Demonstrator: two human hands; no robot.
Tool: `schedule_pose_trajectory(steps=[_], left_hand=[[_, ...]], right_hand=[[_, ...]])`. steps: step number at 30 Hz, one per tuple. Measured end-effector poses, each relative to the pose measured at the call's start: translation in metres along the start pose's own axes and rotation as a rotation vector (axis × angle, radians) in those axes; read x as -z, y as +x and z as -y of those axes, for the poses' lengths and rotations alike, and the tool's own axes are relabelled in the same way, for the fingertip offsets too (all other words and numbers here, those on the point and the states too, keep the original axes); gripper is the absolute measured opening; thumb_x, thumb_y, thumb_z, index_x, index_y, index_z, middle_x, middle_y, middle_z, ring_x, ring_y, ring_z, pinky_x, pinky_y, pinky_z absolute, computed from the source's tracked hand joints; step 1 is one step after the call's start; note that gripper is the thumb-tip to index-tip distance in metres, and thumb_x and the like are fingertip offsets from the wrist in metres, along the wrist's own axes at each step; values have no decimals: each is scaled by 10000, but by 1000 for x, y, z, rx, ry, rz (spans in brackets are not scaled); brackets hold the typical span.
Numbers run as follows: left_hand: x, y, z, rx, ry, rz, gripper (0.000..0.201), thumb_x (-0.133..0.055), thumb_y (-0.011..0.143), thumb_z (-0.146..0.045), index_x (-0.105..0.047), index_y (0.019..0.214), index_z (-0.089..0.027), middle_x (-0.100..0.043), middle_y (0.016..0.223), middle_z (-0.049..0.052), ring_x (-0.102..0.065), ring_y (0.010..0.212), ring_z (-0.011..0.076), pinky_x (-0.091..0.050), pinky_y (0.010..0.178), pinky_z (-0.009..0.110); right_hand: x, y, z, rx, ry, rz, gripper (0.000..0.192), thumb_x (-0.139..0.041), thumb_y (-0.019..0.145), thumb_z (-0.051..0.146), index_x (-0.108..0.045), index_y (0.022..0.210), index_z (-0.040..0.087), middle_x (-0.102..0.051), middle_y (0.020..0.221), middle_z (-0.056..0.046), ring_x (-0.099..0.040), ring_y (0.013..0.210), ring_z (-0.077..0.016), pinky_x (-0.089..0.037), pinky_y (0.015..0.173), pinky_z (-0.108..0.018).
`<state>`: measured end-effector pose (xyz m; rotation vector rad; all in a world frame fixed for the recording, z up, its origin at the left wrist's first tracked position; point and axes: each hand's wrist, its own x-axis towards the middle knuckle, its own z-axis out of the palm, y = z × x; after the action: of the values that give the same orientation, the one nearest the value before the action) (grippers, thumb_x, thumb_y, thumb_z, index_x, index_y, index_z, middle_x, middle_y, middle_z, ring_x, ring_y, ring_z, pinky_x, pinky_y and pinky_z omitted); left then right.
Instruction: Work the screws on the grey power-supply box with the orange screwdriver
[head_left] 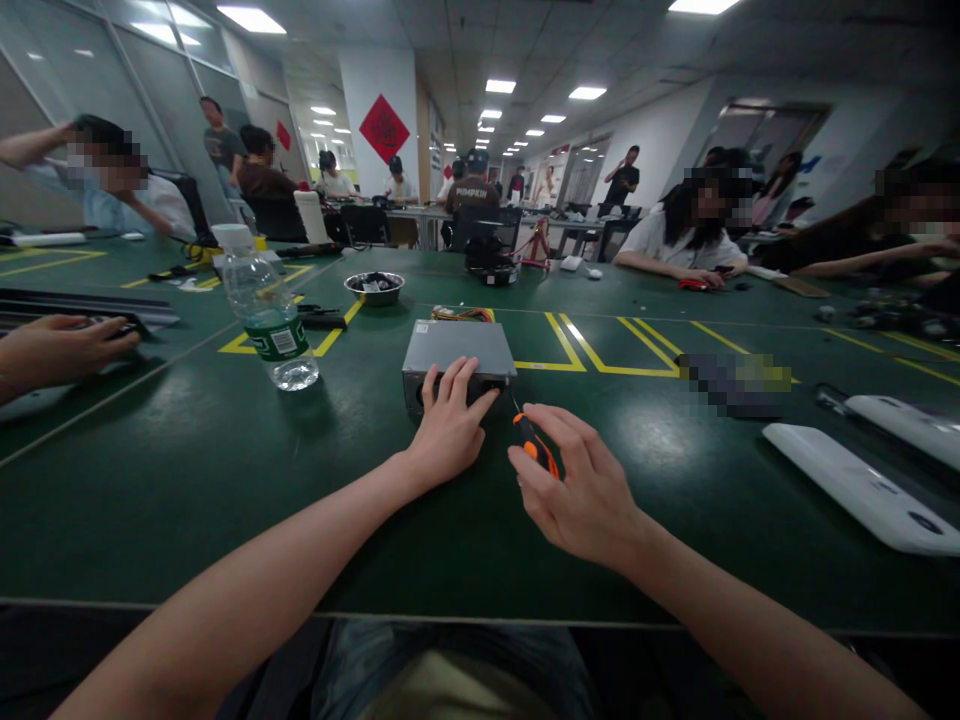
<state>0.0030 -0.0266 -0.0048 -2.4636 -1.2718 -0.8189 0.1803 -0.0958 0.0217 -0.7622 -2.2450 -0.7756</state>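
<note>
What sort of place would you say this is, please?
Probably a shared workshop or training room: the long green table is marked with yellow lines, the right hand holds a screwdriver at a grey metal box, and other people sit around.

**Work Area: Shared Workshop in an Office-Type Room**

You are in a workshop area set up inside an open-plan, office-type room. Identify the workshop by the green tabletop (360, 545) marked with yellow lines (630, 371) across mid-frame, and by the screwdriver (529, 438) at the grey metal box (459, 344) near frame centre. Identify the office setting by the ceiling light panels (500, 86) along the top, the glass partition (142, 90) at upper left, the dark chairs (366, 225) and the seated people (651, 235) on both sides.
</note>
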Motion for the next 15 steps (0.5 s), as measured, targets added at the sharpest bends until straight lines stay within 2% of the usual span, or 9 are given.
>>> schedule_pose_trajectory(steps=[2, 4, 8, 11, 15], left_hand=[[-1, 0, 0, -3, 4, -6, 487, -522, 706, -106, -519, 1181, -208, -257, 1408, 140, -181, 1321, 318, -82, 1061, 543], [-1, 0, 0, -6, 5, -9, 476, -517, 718, -113, -517, 1184, -211, -250, 1413, 139, -177, 1322, 319, -85, 1058, 547], [-2, 0, 0, -6, 11, -11, 508, -515, 693, -81, -517, 1185, -202, -256, 1406, 154, -177, 1323, 322, -79, 1057, 551], [-1, 0, -1, -6, 1, -13, 521, -514, 678, -64, -522, 1180, -202, -263, 1405, 150, -185, 1321, 321, -79, 1057, 552], [-1, 0, -1, 2, 0, -14, 525, -524, 670, -66, -525, 1178, -203, -262, 1407, 146, -185, 1321, 320, -78, 1060, 549]], right_hand=[[-2, 0, 1, 65, 32, 9, 306, -515, 779, 122, -516, 1079, 182, -453, 1257, -177, -435, 1184, -290, -459, 874, -414], [-3, -1, -1, 105, 33, 6, 332, -526, 785, 108, -517, 1105, 198, -489, 1246, -159, -479, 1154, -249, -472, 870, -364], [-4, -5, -7, 84, -19, -64, 210, -560, 793, 146, -562, 998, 192, -617, 1080, -114, -562, 1056, -197, -500, 805, -281], [-4, -5, -8, 42, -13, -66, 131, -549, 794, 170, -554, 925, 177, -621, 1041, -127, -578, 1021, -210, -508, 779, -304], [-5, -4, -5, 26, -3, -16, 261, -516, 781, 140, -509, 1040, 169, -545, 1130, -173, -535, 1078, -257, -503, 789, -357]])
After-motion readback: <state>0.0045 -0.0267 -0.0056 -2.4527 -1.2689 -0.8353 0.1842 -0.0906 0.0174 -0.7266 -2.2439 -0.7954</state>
